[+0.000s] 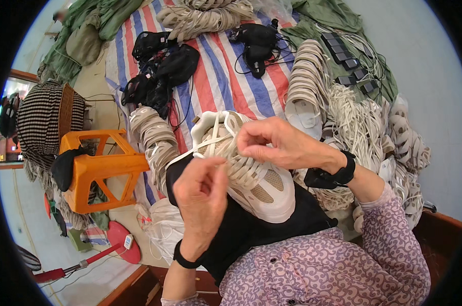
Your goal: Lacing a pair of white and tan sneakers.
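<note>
A beige and white sneaker [269, 191] rests on a black cloth [241, 239] over my lap, its toe pointing toward me. Its off-white shoelace [214, 140] criss-crosses the tongue, and a loose strand runs out to the left. Over the shoe's right side, my right hand [284, 143] is closed, thumb and finger pinched at the lace near the upper eyelets. My left hand [203, 196] is closed too, fingertips just left of the lacing; what lies between them is hidden. Black bands circle both wrists.
Stacked shoe uppers [307, 76] and bundled white laces [353, 117] lie at the right; more uppers [152, 132] sit at the left. Black pouches [164, 66] lie on a striped sheet [231, 76]. An orange stool [103, 168] stands left.
</note>
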A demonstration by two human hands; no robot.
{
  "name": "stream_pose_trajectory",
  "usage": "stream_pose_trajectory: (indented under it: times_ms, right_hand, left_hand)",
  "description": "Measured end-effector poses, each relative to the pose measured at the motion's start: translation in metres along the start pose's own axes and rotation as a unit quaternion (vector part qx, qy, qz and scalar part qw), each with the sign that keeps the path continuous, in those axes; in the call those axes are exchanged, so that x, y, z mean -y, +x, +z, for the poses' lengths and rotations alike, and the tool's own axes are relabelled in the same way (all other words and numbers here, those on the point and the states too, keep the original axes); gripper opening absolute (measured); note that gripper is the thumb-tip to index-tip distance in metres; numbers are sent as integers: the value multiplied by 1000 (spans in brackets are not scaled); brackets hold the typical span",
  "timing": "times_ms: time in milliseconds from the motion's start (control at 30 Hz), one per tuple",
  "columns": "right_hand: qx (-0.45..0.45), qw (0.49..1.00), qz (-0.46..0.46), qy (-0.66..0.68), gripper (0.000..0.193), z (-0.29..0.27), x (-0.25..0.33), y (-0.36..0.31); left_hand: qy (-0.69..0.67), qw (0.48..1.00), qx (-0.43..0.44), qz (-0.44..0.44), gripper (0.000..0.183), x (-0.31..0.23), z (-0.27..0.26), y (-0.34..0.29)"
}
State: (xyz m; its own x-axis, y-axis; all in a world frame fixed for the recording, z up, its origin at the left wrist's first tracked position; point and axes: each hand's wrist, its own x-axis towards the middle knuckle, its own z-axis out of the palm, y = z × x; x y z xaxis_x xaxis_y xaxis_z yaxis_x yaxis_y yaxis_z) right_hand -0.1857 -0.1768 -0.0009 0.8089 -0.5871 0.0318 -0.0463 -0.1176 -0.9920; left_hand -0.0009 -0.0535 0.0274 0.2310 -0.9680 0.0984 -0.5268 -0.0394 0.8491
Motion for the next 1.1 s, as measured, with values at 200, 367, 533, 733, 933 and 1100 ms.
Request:
stream_pose_trajectory:
  times_ms: [200,367,533,733,933,1100]
  right_hand:
    - [-108,989,35,99,12,-17,-11,3]
    - [-37,997,25,69,19,-16,-16,1]
    - [-41,994,47,95,16,-11,-16,2]
    - [-42,993,51,99,13,-8,-18,3]
    - [-58,990,48,121,13,-9,-28,-1]
    - [-120,986,95,67,14,-13,-49,-16]
  left_hand:
    - [5,999,-2,-32,19,27,-22,13]
    - [15,999,37,-17,9,31,-15,13]
    - [-49,997,42,-38,6,28,-16,16]
    - [-72,993,58,-67,3,16,-15,14]
    - [-85,989,44,-117,6,15,-15,14]
    - [7,998,-61,-30,14,38,-15,28]
